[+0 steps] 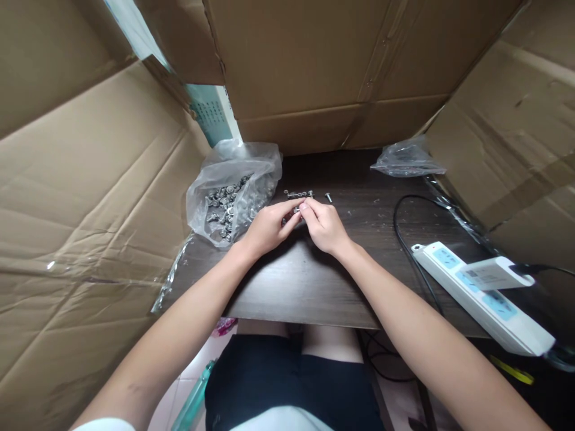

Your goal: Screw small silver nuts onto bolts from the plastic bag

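One small fastener [296, 210], held where the fingertips of both hands meet.
It lies between the thumb and forefinger tips of the left hand [271, 228], narrow around it, and against the thumb tip of the right hand [327, 228], whose fingers are curled close; its far end is hidden. Just beyond the fingertips, toward twelve o'clock, loose hardware [294, 195] lies on the table [287, 287], with a lone screw [328, 197] near two o'clock. At nine to ten o'clock, close to the left hand, stands an open bag [197, 200] of metal parts [230, 189]. Well apart, a clear bag [406, 160] lies at two o'clock, a cable [396, 224] curves at three, and a power strip [521, 335] slants at four.
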